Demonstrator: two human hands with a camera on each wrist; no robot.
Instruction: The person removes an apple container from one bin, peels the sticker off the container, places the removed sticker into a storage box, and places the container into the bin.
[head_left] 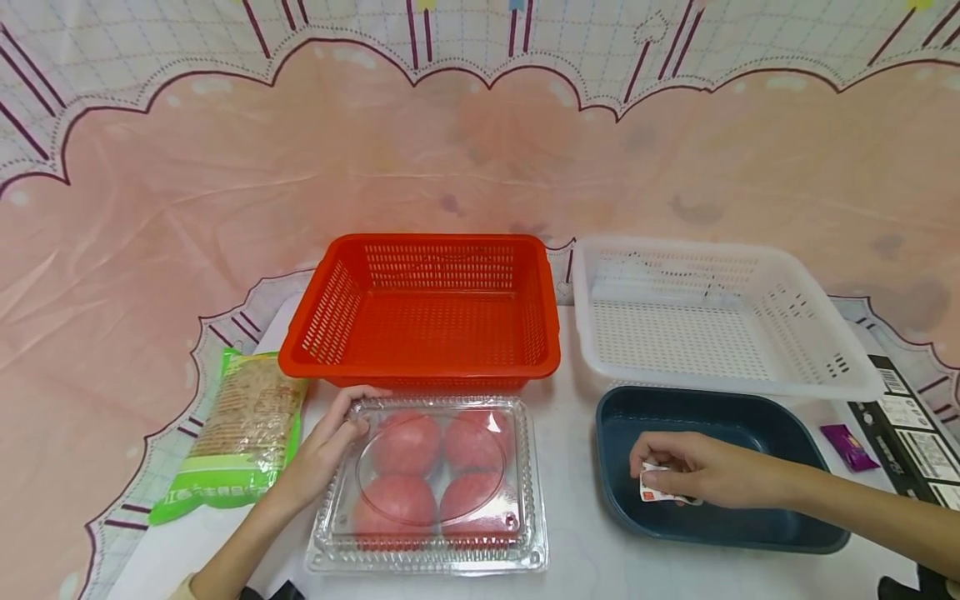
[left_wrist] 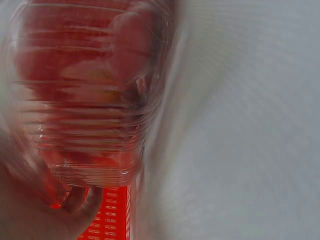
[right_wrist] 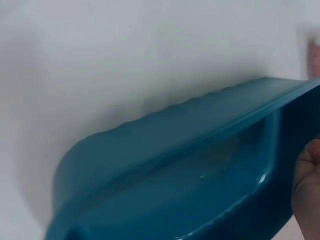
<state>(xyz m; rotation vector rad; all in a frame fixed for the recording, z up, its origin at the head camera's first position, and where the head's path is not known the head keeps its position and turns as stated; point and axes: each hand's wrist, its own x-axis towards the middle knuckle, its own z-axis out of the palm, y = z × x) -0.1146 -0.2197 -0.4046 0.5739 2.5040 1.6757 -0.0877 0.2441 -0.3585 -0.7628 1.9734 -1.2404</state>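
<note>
My left hand (head_left: 330, 437) grips the far left corner of a clear plastic clamshell box (head_left: 427, 562). Several round red fruits (head_left: 397, 500) show through its lid. In the left wrist view, curled fingers (left_wrist: 90, 202) lie at the ribbed end of the box. Over a dark blue basin (head_left: 780, 533), my right hand (head_left: 697, 471) pinches a small white packet (head_left: 651, 492) with red print between thumb and fingers. The right wrist view shows the basin's wall (right_wrist: 165, 125) and part of that hand (right_wrist: 307, 185); the packet is hidden there.
Behind the box stands a red basket (head_left: 442, 367), with a white basket (head_left: 720, 375) to its right. A green and clear food bag (head_left: 240, 433) lies at the left. Right of the basin are a purple wrapped snack (head_left: 849, 447) and a black-and-white printed sheet (head_left: 903, 425).
</note>
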